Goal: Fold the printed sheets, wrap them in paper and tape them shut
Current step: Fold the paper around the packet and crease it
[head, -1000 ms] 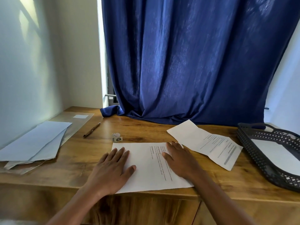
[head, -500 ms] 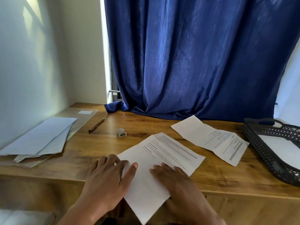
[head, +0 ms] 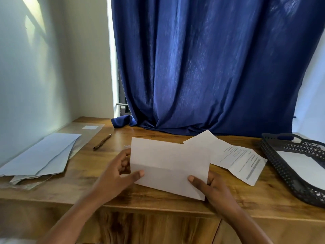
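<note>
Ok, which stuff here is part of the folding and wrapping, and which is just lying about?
Job:
- folded sheet, gripped by left hand and right hand
- printed sheet lying beyond it
- blue-grey paper stack

Lying about:
- pen
- black basket
- blue curtain

Home desk corner; wooden desk [head: 88,173]; blue curtain [head: 202,67].

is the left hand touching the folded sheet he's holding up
Touching. The head view shows the left hand pinching the folded sheet's left edge, thumb on the front, fingers behind it.
</note>
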{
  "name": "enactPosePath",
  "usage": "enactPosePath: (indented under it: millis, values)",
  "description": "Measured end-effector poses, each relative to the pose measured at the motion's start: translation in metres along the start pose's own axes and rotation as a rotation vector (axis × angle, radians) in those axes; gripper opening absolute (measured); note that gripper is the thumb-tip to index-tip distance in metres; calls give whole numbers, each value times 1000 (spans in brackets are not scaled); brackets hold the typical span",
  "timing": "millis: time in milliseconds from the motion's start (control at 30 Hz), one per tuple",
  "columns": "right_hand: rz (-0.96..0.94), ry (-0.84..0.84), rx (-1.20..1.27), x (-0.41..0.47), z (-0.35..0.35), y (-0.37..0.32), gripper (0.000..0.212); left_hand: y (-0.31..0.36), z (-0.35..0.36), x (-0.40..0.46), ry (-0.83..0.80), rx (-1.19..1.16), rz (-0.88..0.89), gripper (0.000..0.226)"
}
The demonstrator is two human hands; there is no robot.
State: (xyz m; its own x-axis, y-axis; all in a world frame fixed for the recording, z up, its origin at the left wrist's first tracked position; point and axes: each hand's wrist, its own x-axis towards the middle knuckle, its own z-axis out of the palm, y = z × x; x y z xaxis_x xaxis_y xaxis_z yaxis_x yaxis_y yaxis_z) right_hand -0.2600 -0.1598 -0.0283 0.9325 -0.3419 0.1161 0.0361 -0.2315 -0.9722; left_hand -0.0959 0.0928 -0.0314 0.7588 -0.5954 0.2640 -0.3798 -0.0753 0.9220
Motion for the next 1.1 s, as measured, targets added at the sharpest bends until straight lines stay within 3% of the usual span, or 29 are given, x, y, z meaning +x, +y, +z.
enactPosePath:
  millis: [67,133,267,367,567,700,833,967,1100]
  values:
    - [-9,62,-37,10,-2,1,31,-3,7,15,79,69,-28,74]
    - [-22,156,-83,21,-4,4,40,-5,14,29,134,141,-54,77]
    - [-1,382,-289,34,-5,13,91,-13,32,43,253,308,-77,87]
    - [-53,429,-467,34,-1,16,92,-26,38,40,252,420,-16,90]
    - [-161,169,-1018,36,10,20,64,-24,52,32,-132,1038,254,79]
    - [-245,34,-1238,38,30,12,59,-28,53,37,-289,1107,196,67]
    - [-317,-79,-1256,49,55,14,60,-28,53,37,-359,1132,163,60]
    - [-186,-235,-1152,55,59,19,72,-23,55,36,-370,1124,127,57]
    - [-105,-259,-1118,53,47,22,87,-26,54,38,-382,1131,110,60]
